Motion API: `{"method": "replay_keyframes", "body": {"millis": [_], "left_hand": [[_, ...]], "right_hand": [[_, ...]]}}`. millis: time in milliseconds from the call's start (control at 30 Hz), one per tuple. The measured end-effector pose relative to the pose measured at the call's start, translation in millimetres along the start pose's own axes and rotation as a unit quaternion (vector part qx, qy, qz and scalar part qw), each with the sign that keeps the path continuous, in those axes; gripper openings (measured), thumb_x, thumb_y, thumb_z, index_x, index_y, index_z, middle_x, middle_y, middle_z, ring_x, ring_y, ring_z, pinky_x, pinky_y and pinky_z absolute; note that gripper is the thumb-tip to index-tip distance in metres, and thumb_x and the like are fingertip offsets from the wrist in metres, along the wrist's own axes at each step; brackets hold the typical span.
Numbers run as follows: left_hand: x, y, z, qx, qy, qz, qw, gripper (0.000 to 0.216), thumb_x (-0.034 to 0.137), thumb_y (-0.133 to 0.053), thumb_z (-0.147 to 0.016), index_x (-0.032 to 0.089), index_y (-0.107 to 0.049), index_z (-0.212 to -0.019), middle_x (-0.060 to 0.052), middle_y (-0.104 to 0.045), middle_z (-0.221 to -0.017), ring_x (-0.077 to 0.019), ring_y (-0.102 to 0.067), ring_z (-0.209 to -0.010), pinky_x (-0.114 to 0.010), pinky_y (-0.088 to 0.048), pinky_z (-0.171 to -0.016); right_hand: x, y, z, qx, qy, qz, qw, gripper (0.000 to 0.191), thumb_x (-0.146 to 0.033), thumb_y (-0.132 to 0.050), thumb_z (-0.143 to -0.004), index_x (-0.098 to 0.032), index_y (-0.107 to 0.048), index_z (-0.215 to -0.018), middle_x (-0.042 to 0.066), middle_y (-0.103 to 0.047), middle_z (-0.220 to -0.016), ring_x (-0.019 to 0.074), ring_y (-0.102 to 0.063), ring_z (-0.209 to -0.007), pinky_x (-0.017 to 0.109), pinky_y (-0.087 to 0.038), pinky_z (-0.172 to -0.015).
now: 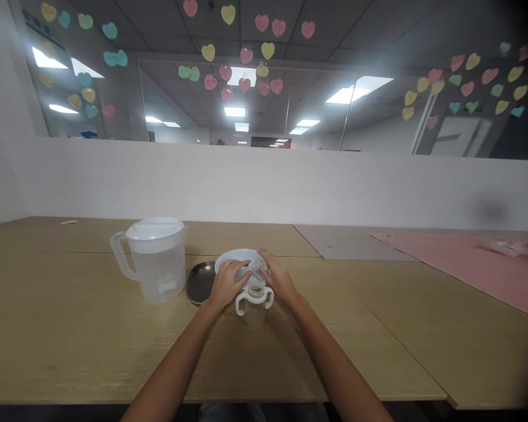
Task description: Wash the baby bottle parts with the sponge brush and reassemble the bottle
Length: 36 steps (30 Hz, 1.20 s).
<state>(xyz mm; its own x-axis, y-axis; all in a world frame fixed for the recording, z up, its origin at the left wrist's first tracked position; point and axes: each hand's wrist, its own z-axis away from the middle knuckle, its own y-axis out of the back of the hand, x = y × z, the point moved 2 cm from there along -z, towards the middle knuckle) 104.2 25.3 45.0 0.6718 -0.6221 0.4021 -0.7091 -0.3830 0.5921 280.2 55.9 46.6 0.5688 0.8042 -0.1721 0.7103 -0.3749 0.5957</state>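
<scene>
My left hand (230,282) and my right hand (279,277) meet over a white bowl (233,255), fingers bent inward. Between their fingertips shows a small clear piece (257,268), whose kind I cannot make out. Just in front of the hands stands a clear baby bottle (254,313), upright and with its mouth uncovered. A white ring with two curved handles (267,298) sits around its neck. Left of the bowl lies a round dark metal dish (199,287), partly covered by my left hand.
A translucent lidded pitcher (161,269) stands at left, its handle facing left. At the far right a pink mat (457,258) carries a clear plastic packet (508,248). A grey sheet (347,241) lies at the back, before a white wall (246,181).
</scene>
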Motion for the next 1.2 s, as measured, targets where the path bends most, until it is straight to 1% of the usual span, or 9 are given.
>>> {"method": "replay_keyframes", "body": {"millis": [67,133,233,400,467,667,900,1067,1200], "left_hand": [[1.7,-1.9,-1.7,0.004,-0.001,0.014,1.0,0.034,0.04,-0.051,-0.086,0.022,-0.06,-0.113,-0.006,-0.067,-0.108,-0.0216,-0.057,-0.102,-0.039,-0.043,-0.092],[3.1,-5.0,-4.0,0.004,-0.005,0.032,0.999,0.034,0.041,-0.053,-0.085,0.022,-0.06,-0.113,-0.005,-0.066,-0.109,-0.0216,-0.058,-0.103,-0.038,-0.043,-0.093],[3.6,-11.7,-7.4,0.007,-0.006,0.057,0.998,0.032,0.04,-0.055,-0.084,0.021,-0.062,-0.109,-0.006,-0.066,-0.11,-0.0219,-0.058,-0.104,-0.038,-0.043,-0.094],[-1.1,-19.9,-9.3,0.039,0.043,0.104,0.993,0.032,0.036,-0.059,-0.081,0.018,-0.062,-0.108,-0.007,-0.067,-0.106,-0.0209,-0.061,-0.099,-0.036,-0.047,-0.09],[-2.1,-19.5,-8.7,0.042,0.045,0.108,0.992,0.031,0.036,-0.059,-0.082,0.017,-0.062,-0.106,-0.007,-0.068,-0.105,-0.0205,-0.061,-0.097,-0.036,-0.047,-0.089],[2.0,-13.9,-4.4,0.027,0.0,0.051,0.998,0.024,0.033,-0.049,-0.087,0.017,-0.059,-0.102,-0.008,-0.065,-0.102,-0.0218,-0.058,-0.098,-0.038,-0.044,-0.09],[8.5,-13.0,-2.6,0.015,-0.008,-0.02,1.0,0.019,0.028,-0.039,-0.09,0.018,-0.055,-0.094,-0.007,-0.061,-0.092,-0.0212,-0.055,-0.09,-0.036,-0.044,-0.082],[13.6,-13.2,-3.5,0.014,-0.008,-0.094,0.995,0.015,0.023,-0.04,-0.087,0.019,-0.054,-0.085,-0.007,-0.06,-0.086,-0.0218,-0.054,-0.083,-0.036,-0.042,-0.077],[15.7,-9.9,-3.7,0.045,0.0,-0.132,0.99,0.011,0.022,-0.043,-0.084,0.019,-0.054,-0.081,-0.006,-0.06,-0.08,-0.0217,-0.054,-0.078,-0.036,-0.04,-0.075]], "right_hand": [[0.4,-1.4,0.0,-0.007,0.007,0.007,1.0,0.048,-0.028,-0.046,-0.088,-0.022,-0.038,-0.135,0.011,-0.053,-0.129,0.0218,-0.049,-0.12,0.042,-0.043,-0.099],[0.2,-1.3,-0.2,-0.012,0.019,0.012,1.0,0.051,-0.031,-0.048,-0.088,-0.022,-0.036,-0.137,0.011,-0.053,-0.129,0.0226,-0.049,-0.12,0.042,-0.044,-0.098],[-0.8,0.2,-0.4,-0.013,0.031,0.017,0.999,0.049,-0.028,-0.047,-0.089,-0.022,-0.036,-0.137,0.011,-0.053,-0.128,0.0222,-0.05,-0.118,0.041,-0.046,-0.097],[-5.9,0.3,-0.7,0.001,0.055,0.029,0.998,0.048,-0.025,-0.045,-0.089,-0.023,-0.037,-0.136,0.01,-0.054,-0.128,0.022,-0.051,-0.118,0.041,-0.045,-0.098],[-8.7,-0.4,-1.5,0.002,0.066,0.033,0.997,0.048,-0.024,-0.045,-0.089,-0.023,-0.038,-0.136,0.01,-0.054,-0.128,0.0218,-0.05,-0.119,0.041,-0.045,-0.099],[-9.7,-1.8,-1.9,0.005,0.082,0.045,0.996,0.045,-0.02,-0.047,-0.086,-0.021,-0.045,-0.131,0.011,-0.056,-0.125,0.0225,-0.051,-0.118,0.042,-0.045,-0.1],[-7.3,-7.6,3.0,-0.006,0.085,0.042,0.995,0.043,-0.023,-0.048,-0.087,-0.022,-0.047,-0.13,0.01,-0.058,-0.122,0.0216,-0.054,-0.115,0.04,-0.047,-0.098],[-11.9,-10.5,4.5,-0.004,0.093,0.044,0.995,0.044,-0.022,-0.047,-0.087,-0.018,-0.047,-0.131,0.012,-0.058,-0.122,0.022,-0.054,-0.115,0.04,-0.047,-0.098],[-18.3,-9.3,3.7,-0.003,0.089,0.043,0.995,0.047,-0.019,-0.046,-0.086,-0.019,-0.045,-0.133,0.011,-0.058,-0.124,0.0216,-0.052,-0.118,0.04,-0.047,-0.1]]}}
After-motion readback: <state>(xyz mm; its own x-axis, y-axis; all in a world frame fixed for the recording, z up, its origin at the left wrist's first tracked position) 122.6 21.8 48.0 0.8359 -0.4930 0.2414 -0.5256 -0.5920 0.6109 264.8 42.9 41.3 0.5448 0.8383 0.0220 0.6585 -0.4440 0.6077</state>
